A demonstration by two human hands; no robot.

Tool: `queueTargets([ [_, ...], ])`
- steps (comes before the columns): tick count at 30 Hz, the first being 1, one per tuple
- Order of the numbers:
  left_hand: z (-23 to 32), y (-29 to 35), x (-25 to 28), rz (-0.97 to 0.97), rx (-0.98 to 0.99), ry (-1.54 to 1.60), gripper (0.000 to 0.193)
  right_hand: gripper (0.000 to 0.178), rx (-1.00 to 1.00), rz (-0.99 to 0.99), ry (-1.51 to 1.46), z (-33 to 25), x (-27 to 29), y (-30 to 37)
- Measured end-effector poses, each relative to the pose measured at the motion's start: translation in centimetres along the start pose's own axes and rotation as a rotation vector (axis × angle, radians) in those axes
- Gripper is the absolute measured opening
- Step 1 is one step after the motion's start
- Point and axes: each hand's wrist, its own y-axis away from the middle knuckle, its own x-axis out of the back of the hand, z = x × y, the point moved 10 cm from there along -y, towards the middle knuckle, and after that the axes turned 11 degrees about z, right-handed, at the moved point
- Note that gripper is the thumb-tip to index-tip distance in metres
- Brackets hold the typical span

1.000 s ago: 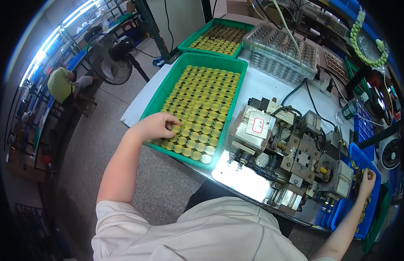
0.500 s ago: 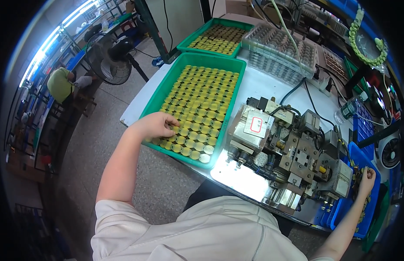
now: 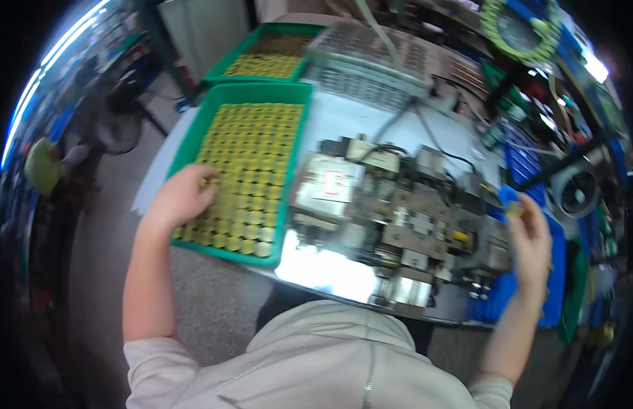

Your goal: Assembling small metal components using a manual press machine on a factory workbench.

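Over the left side of a green tray (image 3: 296, 163), my left hand (image 3: 183, 196) is closed with its fingertips pinched. What lies between them is blurred against the rows of small yellow round pieces (image 3: 252, 163) filling the tray. My right hand (image 3: 533, 238) is raised at the near end of a blue bin (image 3: 554, 273), beside the right end of the metal machine fixture (image 3: 419, 221). Its thumb and fingers pinch a small yellowish piece (image 3: 514, 208), smeared by motion. The fixture, with its steel blocks and clamps, stands on the table between my hands.
A second green tray (image 3: 224, 70) of pieces and a stacked clear plastic tray (image 3: 371, 58) stand at the back. Cables (image 3: 439, 136) run behind the fixture. A small fan (image 3: 577, 194) is at the right. A standing fan (image 3: 119, 123) and a person (image 3: 43, 167) are at the left.
My right hand has lifted out of the blue bin toward the fixture, with a small yellowish piece. My left hand has moved slightly farther up the tray's left side. The whole view has shifted.
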Motion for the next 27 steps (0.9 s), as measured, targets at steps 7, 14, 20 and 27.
queueTargets([
  [7,11.9,-3.9,1.1,0.368,0.001,1.052,0.027,0.028,0.530,-0.304,0.338,-4.3,-9.5,3.8],
  [14,10.3,-5.9,-4.7,0.507,0.204,1.491,0.028,0.026,0.496,-0.351,0.428,-3.7,-11.3,4.2],
  [20,9.0,-5.9,-3.6,0.628,0.113,1.411,0.026,0.027,0.550,-0.398,0.494,-4.0,-12.3,4.8],
  [27,9.3,-5.7,-4.0,0.555,0.189,1.496,0.025,0.027,0.638,-0.386,0.541,-5.3,-13.4,5.7],
])
